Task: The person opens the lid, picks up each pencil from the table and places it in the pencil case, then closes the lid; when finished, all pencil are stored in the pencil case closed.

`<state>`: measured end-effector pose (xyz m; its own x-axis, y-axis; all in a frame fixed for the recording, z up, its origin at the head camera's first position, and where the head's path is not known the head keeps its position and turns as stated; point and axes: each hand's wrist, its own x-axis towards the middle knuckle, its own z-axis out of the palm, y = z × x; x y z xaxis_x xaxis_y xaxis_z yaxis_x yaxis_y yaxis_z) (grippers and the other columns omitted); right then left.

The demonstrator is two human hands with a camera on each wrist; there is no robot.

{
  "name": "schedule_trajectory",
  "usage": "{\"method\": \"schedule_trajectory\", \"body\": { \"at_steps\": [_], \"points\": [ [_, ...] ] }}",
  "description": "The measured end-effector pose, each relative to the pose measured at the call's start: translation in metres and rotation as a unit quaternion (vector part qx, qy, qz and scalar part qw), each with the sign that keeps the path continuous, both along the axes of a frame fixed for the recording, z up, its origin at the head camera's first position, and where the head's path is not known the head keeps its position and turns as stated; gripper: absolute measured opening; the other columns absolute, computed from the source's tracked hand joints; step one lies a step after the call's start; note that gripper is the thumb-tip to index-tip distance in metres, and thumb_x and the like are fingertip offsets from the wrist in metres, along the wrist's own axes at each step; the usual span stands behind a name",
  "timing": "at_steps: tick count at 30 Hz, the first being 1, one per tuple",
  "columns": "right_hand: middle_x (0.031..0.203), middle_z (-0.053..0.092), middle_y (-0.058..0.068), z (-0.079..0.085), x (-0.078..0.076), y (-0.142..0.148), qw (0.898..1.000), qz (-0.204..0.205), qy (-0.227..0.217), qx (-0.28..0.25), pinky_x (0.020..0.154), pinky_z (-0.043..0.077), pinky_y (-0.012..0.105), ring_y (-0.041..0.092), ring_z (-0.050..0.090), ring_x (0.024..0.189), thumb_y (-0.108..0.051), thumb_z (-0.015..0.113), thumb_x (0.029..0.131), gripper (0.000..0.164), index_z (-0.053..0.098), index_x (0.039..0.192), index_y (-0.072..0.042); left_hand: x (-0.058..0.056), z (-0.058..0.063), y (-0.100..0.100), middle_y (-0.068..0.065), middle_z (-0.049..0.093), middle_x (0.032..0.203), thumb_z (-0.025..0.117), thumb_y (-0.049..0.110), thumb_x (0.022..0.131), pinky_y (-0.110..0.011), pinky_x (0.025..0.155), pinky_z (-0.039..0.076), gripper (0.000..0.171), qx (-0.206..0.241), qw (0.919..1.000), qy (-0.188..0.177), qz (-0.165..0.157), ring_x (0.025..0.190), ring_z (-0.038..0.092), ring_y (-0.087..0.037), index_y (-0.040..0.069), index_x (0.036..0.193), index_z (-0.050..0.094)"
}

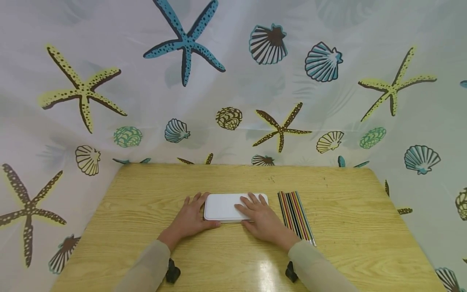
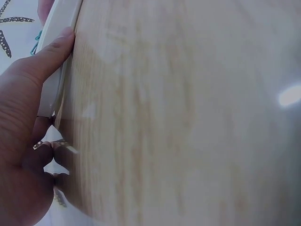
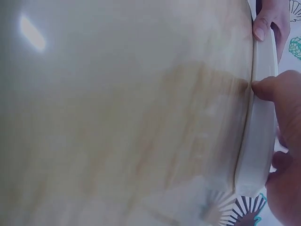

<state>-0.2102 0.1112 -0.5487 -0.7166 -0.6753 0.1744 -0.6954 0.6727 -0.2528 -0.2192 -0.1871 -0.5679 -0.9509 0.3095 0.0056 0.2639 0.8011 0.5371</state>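
Note:
A white, flat rectangular box (image 1: 220, 206) with rounded corners lies lengthwise on the wooden table. My left hand (image 1: 189, 219) grips its left end, thumb along the front edge and fingers around the far side. My right hand (image 1: 263, 221) rests on the right part of the top with fingers spread and fairly straight. In the right wrist view, the right thumb (image 3: 265, 88) touches the box's front side near the table. The left wrist view shows the left thumb (image 2: 59, 47) against the same front side. Both hands partly hide the box, and its inside does not show.
Right of the box, a row of colored pencils (image 1: 296, 215) lies side by side, partly behind the right forearm. The wooden table (image 1: 346, 211) meets a cloth (image 1: 233, 81) printed with starfish and shells at its back and sides.

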Motion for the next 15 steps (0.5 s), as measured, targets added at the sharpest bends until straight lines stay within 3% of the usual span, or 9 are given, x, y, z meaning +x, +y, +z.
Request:
{"method": "schedule_trajectory", "body": {
  "at_steps": [5, 15],
  "points": [
    [0.169, 0.034, 0.023, -0.0015, 0.0003, 0.0000, 1.000, -0.003, 0.002, 0.010, 0.130, 0.024, 0.059, 0.045, 0.027, 0.159, -0.032, 0.059, 0.109, 0.059, 0.042, 0.163, -0.014, 0.0009, 0.0010, -0.0001, -0.030, 0.040, 0.164, 0.081, 0.068, 0.082, -0.071, 0.128, 0.017, 0.113, -0.003, 1.0000, 0.000, -0.001, 0.155, 0.035, -0.049, 0.003, 0.163, 0.036],
    [0.171, 0.033, 0.019, -0.0019, -0.0014, 0.0003, 0.999, 0.000, 0.016, 0.050, 0.131, 0.024, 0.058, 0.044, 0.027, 0.160, -0.036, 0.054, 0.111, 0.060, 0.038, 0.165, -0.016, 0.0017, 0.0034, 0.0016, -0.029, 0.041, 0.163, 0.082, 0.067, 0.081, -0.070, 0.128, 0.017, 0.114, -0.004, 1.0000, -0.002, -0.001, 0.155, 0.035, -0.048, 0.001, 0.163, 0.035]
  ]
}}
